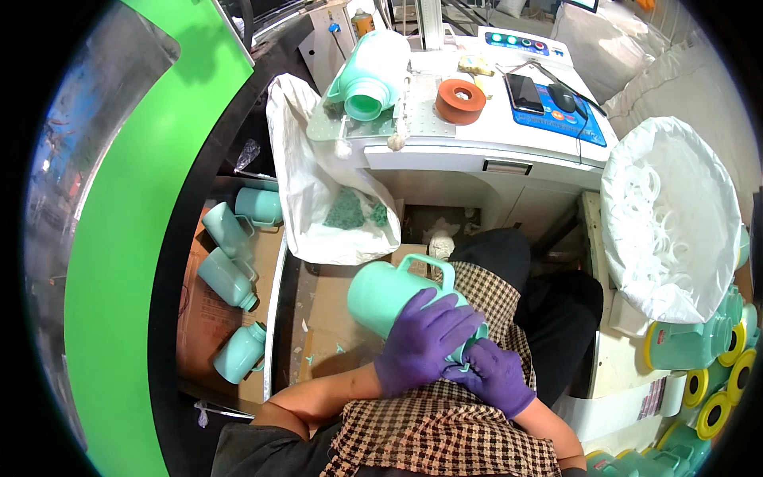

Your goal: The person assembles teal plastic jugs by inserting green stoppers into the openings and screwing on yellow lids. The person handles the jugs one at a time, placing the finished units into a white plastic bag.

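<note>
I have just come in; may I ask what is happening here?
A person's purple-gloved left hand holds a tilted mint-green cylindrical jug; the purple-gloved right hand is at its mouth end. Four similar jugs lie in a brown-lined bin on the left; another lies on the pale perforated plate ahead.

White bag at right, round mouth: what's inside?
Loosely piled white ring-like pieces lie inside the white bag. Anything beneath that pile is covered and can't be seen, nor can any container the bag might be lining.
</note>
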Motion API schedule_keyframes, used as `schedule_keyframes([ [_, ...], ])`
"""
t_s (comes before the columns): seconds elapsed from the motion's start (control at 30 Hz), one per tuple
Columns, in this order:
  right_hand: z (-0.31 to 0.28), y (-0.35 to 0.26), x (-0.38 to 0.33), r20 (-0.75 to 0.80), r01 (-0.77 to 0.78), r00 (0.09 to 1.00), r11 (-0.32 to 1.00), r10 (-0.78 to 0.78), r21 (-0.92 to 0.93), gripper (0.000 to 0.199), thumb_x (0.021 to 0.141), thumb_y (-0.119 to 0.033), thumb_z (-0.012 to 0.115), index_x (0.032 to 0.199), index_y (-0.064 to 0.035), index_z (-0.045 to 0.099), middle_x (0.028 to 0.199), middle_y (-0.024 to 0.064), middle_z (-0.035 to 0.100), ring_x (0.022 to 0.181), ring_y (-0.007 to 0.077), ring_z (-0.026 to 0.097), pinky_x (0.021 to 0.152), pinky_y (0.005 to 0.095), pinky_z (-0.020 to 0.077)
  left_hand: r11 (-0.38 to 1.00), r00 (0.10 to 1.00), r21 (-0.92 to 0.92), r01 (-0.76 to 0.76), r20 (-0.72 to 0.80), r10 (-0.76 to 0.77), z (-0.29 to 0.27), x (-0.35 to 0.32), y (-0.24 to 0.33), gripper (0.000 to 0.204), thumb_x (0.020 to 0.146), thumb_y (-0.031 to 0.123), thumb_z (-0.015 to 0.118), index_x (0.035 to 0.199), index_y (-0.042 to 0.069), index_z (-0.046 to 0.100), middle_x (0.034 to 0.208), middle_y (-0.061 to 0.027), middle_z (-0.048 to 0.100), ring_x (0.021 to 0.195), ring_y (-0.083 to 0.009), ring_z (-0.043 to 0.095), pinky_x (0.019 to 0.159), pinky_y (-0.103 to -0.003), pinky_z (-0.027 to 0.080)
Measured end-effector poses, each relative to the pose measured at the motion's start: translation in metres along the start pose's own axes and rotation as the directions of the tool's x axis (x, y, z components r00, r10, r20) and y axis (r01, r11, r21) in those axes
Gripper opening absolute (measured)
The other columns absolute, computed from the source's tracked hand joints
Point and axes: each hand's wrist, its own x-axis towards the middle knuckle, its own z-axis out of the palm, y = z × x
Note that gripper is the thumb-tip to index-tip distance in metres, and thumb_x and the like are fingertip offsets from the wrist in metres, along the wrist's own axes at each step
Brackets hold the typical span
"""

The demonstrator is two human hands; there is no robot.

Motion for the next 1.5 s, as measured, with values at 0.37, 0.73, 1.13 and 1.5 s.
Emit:
schedule_keyframes([
  [0.37, -0.13, -0.016, -0.027, -0.667, 0.303, 0.722, 0.951, -0.182, 0.068, 0.03, 0.093, -0.027, 0.062, 0.117, -0.01, 0.066, 0.111, 0.0121, 0.062, 0.102, 0.0279, 0.058, 0.089, 0.0401, 0.0482, 0.919, 0.91, -0.126, 0.374, -0.139, -0.39, -0.02, -0.095, -0.05, 0.054, 0.071, 0.031, 0.087, 0.114, 0.004, 0.066, 0.121, -0.0186, 0.065, 0.111, -0.0396, 0.062, 0.096, -0.051, 0.047],
  [0.73, 0.11, 0.034, 0.231, -0.258, 0.541, 0.813, 0.841, -0.522, 0.005, 0.066, 0.087, -0.042, 0.071, 0.146, -0.0177, 0.053, 0.154, 0.0194, 0.04, 0.141, 0.0411, 0.038, 0.118, 0.0559, 0.0284, 0.943, 0.941, -0.132, 0.307, -0.104, -0.321, -0.033, -0.082, -0.041, 0.04, 0.063, 0.02, 0.092, 0.09, 0.009, 0.065, 0.119, -0.0172, 0.064, 0.108, -0.0411, 0.06, 0.091, -0.053, 0.048],
  [1.13, -0.28, 0.143, 0.076, -0.64, -0.43, 0.768, 0.72, -0.025, -0.545, 0.012, 0.08, -0.017, 0.08, 0.089, -0.0114, 0.074, 0.09, 0.006, 0.063, 0.087, 0.0284, 0.062, 0.077, 0.0415, 0.0514, 0.986, 0.983, -0.159, 0.044, -0.167, -0.071, -0.012, -0.051, -0.069, 0.052, 0.062, 0.018, 0.092, 0.1, 0.012, 0.057, 0.128, -0.0216, 0.061, 0.116, -0.0481, 0.058, 0.101, -0.062, 0.044],
  [1.5, -0.324, 0.215, 0.071, -0.602, -0.554, 0.798, 0.426, 0.027, -0.716, 0.01, 0.069, -0.013, 0.076, 0.079, -0.0133, 0.073, 0.102, 0.0089, 0.066, 0.103, 0.0296, 0.059, 0.086, 0.0433, 0.0494, 0.987, 0.97, -0.159, 0.025, -0.233, -0.062, -0.011, -0.044, -0.07, 0.058, 0.062, 0.023, 0.093, 0.105, 0.014, 0.055, 0.126, -0.0192, 0.062, 0.115, -0.0427, 0.06, 0.102, -0.058, 0.045],
])
